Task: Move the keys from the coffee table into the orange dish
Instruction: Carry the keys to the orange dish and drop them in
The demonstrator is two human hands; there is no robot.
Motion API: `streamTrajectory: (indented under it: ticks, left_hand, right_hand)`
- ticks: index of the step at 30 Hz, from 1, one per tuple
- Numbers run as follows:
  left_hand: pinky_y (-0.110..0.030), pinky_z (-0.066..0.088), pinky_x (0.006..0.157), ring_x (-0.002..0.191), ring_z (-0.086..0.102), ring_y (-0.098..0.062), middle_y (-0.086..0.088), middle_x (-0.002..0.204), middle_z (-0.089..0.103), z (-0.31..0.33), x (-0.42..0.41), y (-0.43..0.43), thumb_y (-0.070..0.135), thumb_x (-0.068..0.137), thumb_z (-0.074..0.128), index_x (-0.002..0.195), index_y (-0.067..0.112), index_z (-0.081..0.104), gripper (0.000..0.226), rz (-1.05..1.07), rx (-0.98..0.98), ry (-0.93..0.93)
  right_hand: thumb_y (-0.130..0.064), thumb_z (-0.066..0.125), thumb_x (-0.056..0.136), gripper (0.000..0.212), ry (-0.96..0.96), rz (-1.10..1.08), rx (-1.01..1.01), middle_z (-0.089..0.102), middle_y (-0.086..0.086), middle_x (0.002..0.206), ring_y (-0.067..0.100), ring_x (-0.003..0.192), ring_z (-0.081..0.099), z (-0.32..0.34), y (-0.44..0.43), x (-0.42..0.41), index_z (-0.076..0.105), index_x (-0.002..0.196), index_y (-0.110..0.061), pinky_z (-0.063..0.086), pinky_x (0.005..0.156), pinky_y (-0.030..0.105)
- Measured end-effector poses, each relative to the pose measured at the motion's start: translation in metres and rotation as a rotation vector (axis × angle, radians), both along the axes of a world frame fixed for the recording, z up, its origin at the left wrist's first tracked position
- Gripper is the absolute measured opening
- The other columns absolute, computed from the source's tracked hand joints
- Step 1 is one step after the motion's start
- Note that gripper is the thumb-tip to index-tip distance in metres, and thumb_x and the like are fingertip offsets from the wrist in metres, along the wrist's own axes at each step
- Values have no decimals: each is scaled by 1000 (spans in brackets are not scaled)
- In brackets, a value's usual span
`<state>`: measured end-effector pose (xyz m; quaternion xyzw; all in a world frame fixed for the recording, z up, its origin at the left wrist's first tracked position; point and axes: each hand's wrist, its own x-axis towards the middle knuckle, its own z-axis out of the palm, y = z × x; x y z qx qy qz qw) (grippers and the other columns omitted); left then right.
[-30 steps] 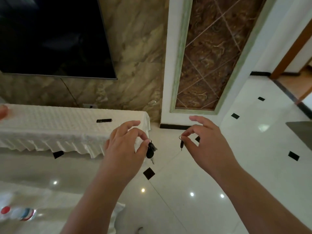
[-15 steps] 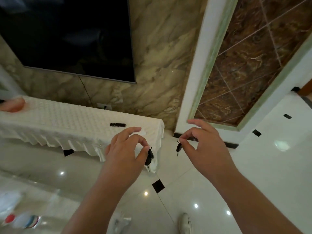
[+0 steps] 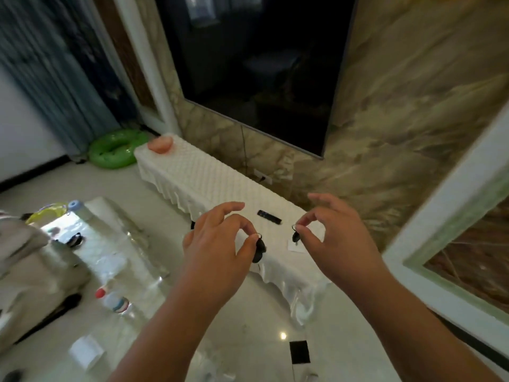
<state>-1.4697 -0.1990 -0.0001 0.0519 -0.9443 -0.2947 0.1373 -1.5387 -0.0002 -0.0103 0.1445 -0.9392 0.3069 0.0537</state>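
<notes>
My left hand (image 3: 217, 249) pinches a black car key fob (image 3: 259, 248) between thumb and forefinger, and the fob hangs below the fingertips. My right hand (image 3: 334, 238) pinches a small black-headed key (image 3: 296, 237) by its ring. Both hands are held up in mid-air, side by side, over the near end of a long white-covered TV bench (image 3: 209, 177). The orange dish (image 3: 160, 144) sits at the far left end of that bench, well beyond both hands. The glass coffee table (image 3: 110, 244) lies at the lower left.
A black remote (image 3: 269, 216) lies on the bench just beyond my hands. A wall-mounted TV (image 3: 256, 64) hangs above it. A green inflatable ring (image 3: 115, 150) rests on the floor past the dish. Plastic bottles (image 3: 114, 300) and a bag (image 3: 30, 271) sit on the coffee table.
The view has swung left and tilted, bringing the orange dish, green ring, curtain and coffee table into sight. Both hands keep pinching their keys, now over the bench's near end.
</notes>
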Motion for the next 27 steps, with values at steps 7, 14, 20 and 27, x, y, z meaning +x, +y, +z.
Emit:
streamTrajectory:
  ticks: [7, 14, 20, 27]
  left_hand:
    - [-37, 27, 104, 128, 32, 2, 33, 135, 38, -7, -19, 16, 45, 88, 58, 87, 45, 54, 4, 253, 0, 17]
    - [-37, 27, 101, 121, 35, 3, 32, 130, 42, -9, -12, 13, 38, 87, 60, 83, 43, 56, 7, 430, 21, 3]
    - [-35, 18, 97, 126, 32, 1, 32, 132, 41, -11, -28, 1, 41, 86, 61, 85, 44, 57, 5, 510, 3, -1]
    - [-38, 23, 97, 127, 37, -3, 29, 132, 44, -21, -57, -31, 41, 84, 62, 84, 43, 58, 4, 554, 51, 53]
  right_hand:
    - [-45, 64, 87, 4, -15, 230, -1, 47, -18, 141, 9, 131, 40, -6, -7, -66, 64, 87, -41, 36, 106, 37]
    - [-44, 65, 87, 3, -72, 369, -41, 47, -18, 142, 10, 131, 40, 5, -28, -93, 65, 86, -41, 40, 106, 47]
    - [-45, 65, 87, 4, -90, 411, -19, 46, -17, 143, 10, 134, 37, 6, -45, -117, 65, 87, -41, 37, 109, 49]
    - [-42, 66, 87, 7, -71, 445, -2, 47, -18, 141, 9, 134, 37, 8, -75, -149, 62, 83, -43, 35, 110, 48]
